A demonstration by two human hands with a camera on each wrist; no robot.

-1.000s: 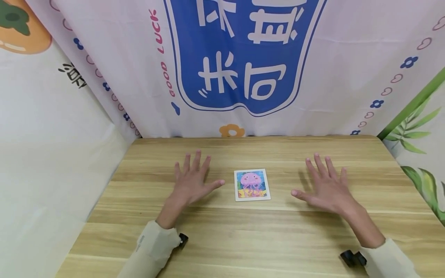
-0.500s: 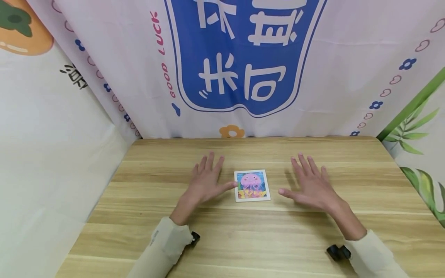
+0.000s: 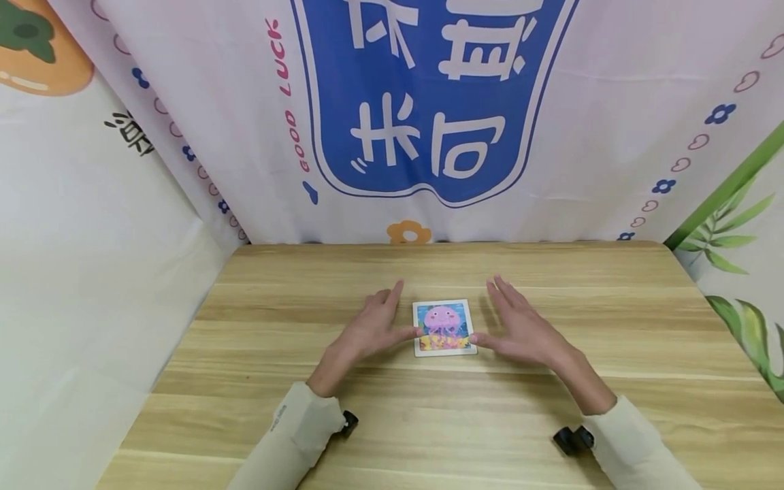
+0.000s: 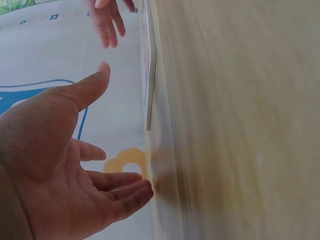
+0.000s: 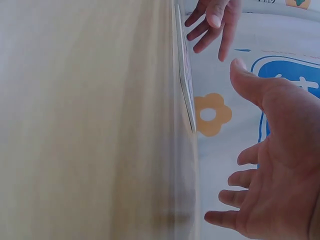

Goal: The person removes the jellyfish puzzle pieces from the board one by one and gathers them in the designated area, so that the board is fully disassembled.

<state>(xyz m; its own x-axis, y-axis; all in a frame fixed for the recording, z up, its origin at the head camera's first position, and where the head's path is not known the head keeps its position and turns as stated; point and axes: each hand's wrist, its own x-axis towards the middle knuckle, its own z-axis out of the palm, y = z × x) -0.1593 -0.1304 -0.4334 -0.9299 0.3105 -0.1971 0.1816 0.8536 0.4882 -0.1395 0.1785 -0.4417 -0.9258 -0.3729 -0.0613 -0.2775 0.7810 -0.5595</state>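
A square picture puzzle (image 3: 442,321) with a white border and a pink jellyfish lies flat on the wooden table (image 3: 392,422). My left hand (image 3: 373,327) hovers at its left side, thumb over the left border in the head view. On the other side is my right hand (image 3: 520,330), its thumb tip over the right border. Both wrist views show the thumbs apart from the puzzle, which appears edge-on as a thin board (image 4: 149,75). The fingers of both hands are extended and hold nothing. In the left wrist view the fingertips (image 4: 145,192) come close to the tabletop.
A printed cloth (image 3: 588,136) with a blue emblem hangs behind the table's back edge. White cloth (image 3: 92,272) covers the left side. Each sleeve carries a small black camera (image 3: 572,440) at the wrist.
Both hands have moved inward from either side toward the puzzle, and their spread fingers have drawn closer together. The puzzle has stayed in place.
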